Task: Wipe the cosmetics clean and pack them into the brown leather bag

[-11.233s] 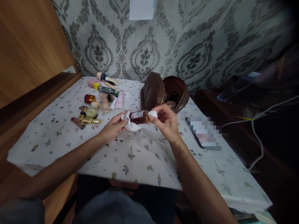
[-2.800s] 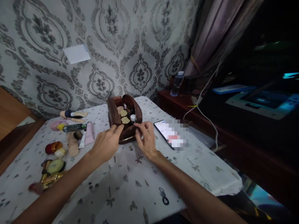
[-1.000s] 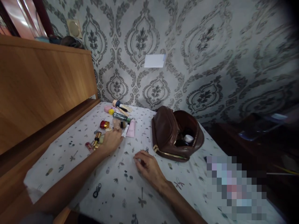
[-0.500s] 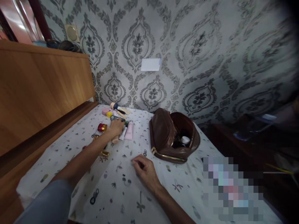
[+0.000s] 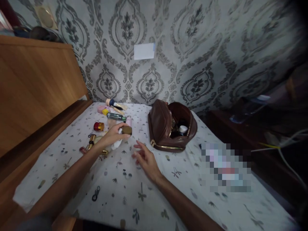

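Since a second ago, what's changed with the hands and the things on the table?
The left hand was down among the cosmetics by the pink tube; it has drawn back toward the body, now holding a small brown-capped item with a white cloth. The right hand, curled on the tablecloth, has lifted and opened, empty. The brown bag stays open, the red jar unmoved.

Home bedroom — damask wallpaper (image 5: 197,38), wooden headboard (image 5: 36,83)

The phone (image 5: 225,166) is pixelated beyond reading, the pouch (image 5: 168,126) shows only dark shapes inside — unidentifiable — and the left hand (image 5: 113,136) covers part of a white cloth (image 5: 117,144).
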The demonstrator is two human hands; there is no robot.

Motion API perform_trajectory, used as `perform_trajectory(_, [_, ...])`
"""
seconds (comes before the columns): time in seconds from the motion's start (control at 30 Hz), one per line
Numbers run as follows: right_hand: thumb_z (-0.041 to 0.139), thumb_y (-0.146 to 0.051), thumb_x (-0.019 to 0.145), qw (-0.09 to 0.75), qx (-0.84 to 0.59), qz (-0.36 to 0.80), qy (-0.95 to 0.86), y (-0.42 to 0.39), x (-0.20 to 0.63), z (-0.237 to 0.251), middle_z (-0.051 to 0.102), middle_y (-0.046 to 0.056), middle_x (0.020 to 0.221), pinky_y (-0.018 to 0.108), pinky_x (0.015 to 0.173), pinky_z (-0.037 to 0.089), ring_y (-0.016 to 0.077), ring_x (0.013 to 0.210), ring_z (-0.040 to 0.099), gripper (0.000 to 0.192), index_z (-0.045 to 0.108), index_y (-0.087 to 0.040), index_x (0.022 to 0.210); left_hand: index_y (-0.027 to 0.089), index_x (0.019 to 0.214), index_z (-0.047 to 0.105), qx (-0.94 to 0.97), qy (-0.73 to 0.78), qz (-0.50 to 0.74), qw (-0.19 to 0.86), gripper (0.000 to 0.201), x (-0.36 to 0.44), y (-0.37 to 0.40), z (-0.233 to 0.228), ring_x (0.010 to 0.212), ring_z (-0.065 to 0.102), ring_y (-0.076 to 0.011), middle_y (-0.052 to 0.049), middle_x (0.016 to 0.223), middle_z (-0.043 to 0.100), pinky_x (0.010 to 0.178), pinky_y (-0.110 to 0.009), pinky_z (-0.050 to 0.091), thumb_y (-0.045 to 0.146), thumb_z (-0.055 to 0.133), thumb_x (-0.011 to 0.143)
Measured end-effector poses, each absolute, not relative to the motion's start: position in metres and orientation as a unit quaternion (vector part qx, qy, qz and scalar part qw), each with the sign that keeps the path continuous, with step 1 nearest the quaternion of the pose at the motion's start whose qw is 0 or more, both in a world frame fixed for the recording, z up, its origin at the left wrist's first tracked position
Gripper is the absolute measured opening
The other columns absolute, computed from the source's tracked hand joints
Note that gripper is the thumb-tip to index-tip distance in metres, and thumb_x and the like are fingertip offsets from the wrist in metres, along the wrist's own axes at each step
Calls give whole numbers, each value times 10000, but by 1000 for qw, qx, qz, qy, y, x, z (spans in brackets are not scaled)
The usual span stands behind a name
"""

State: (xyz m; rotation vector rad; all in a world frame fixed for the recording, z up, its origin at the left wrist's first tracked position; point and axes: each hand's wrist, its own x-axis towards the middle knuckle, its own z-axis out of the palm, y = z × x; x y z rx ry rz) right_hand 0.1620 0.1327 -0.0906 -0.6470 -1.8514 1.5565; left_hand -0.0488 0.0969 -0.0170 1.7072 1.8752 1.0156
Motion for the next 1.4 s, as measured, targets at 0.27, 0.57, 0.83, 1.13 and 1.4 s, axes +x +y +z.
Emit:
perform_trajectory(0.27, [702, -406, 775, 330, -231, 665, -629, 137, 161, -87, 664, 76, 1122, 304, 630, 579, 178, 778, 654, 542, 570, -213, 1264, 161, 1084, 612, 594, 621, 453, 237, 313, 24, 72, -54, 1006, 612, -220, -66, 1054, 677, 928, -344, 476, 387, 598, 869])
perform_trajectory(0.57, [758, -397, 703, 321, -225, 708, -587, 140, 159, -88, 666, 56, 1091, 301, 593, 572, 171, 763, 634, 667, 545, -224, 1311, 144, 1207, 615, 650, 630, 387, 174, 430, 15, 66, -65, 1035, 605, -231, -102, 1049, 652, 967, -379, 462, 442, 417, 970])
perform_trajectory(0.83, [751, -365, 718, 354, -239, 758, -494, 145, 163, -85, 660, 48, 1079, 319, 692, 563, 222, 898, 704, 589, 507, -260, 1244, 154, 1507, 179, 701, 602, 171, 341, 944, -16, 53, -36, 1195, 544, -283, -173, 1439, 448, 976, -383, 465, 394, 709, 764])
perform_trajectory(1.13, [828, -359, 667, 372, -230, 742, -508, 144, 163, -87, 646, 15, 992, 281, 676, 534, 156, 787, 653, 447, 571, -235, 1011, 134, 1203, 598, 612, 634, 407, 241, 423, -13, 60, -41, 807, 616, -189, -63, 993, 691, 717, -275, 484, 438, 485, 932])
perform_trajectory(1.4, [857, -380, 639, 283, -161, 783, -530, 138, 164, -86, 641, -14, 897, 254, 590, 531, 125, 660, 643, 462, 625, -231, 1009, 169, 1250, 584, 616, 608, 428, 261, 493, 13, 55, -46, 870, 633, -210, -70, 986, 696, 808, -316, 493, 514, 347, 990])
